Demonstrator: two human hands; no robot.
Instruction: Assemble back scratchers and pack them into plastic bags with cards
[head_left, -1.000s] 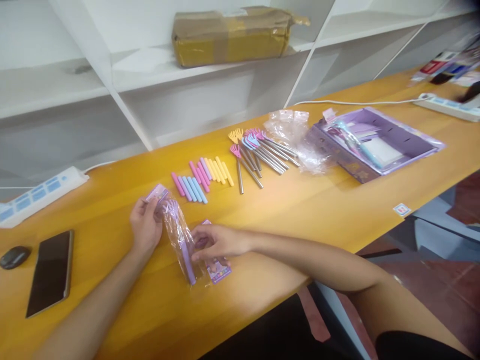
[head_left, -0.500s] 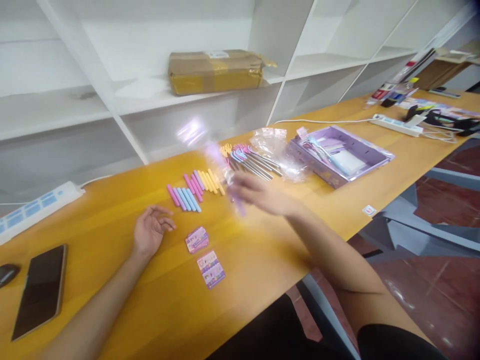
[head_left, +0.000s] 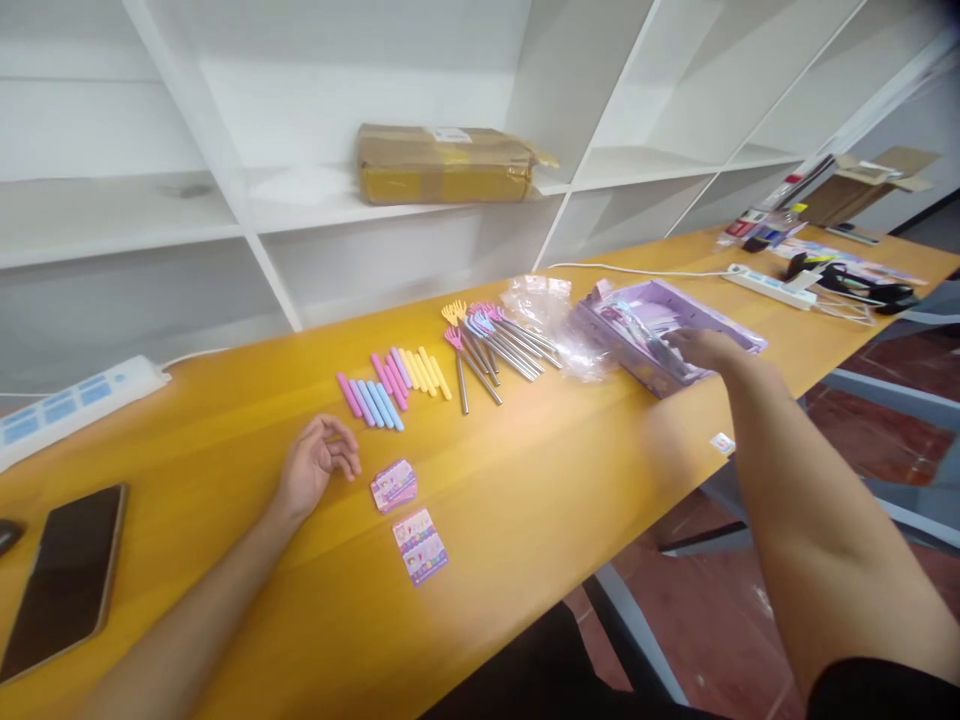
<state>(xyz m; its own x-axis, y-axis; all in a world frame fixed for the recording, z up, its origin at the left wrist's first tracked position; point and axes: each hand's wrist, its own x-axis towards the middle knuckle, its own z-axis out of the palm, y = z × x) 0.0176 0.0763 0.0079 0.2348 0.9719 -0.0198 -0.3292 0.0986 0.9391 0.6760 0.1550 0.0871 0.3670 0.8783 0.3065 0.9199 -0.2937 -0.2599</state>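
Note:
My left hand (head_left: pixel 319 465) rests on the table, palm turned sideways, fingers loosely bent and apart with nothing in them. Near it lie a stack of small purple printed cards (head_left: pixel 394 486) and a single card (head_left: pixel 421 547). Just beyond are pink, purple, blue and yellow tubes (head_left: pixel 379 402) in rows. My right hand (head_left: pixel 705 350) is inside the purple open box (head_left: pixel 739 325), fingers closed and pointing down at a clear plastic packet (head_left: pixel 637 328); its fingertips are partly hidden. Between the hands lie metal rods with pink, blue and yellow claw-shaped heads (head_left: pixel 499 340).
Clear plastic bags (head_left: pixel 544 310) lie left of the box. A phone (head_left: pixel 64 580) and a white power strip (head_left: pixel 75 410) are at the left. Another power strip (head_left: pixel 772 288) and bottles (head_left: pixel 754 228) stand at the right. A taped carton (head_left: pixel 446 165) sits on the shelf.
My right hand has moved from above the claw-headed rods, where it held a blurred purple-and-clear item, rightward into the box. My left hand has stayed nearly in place.

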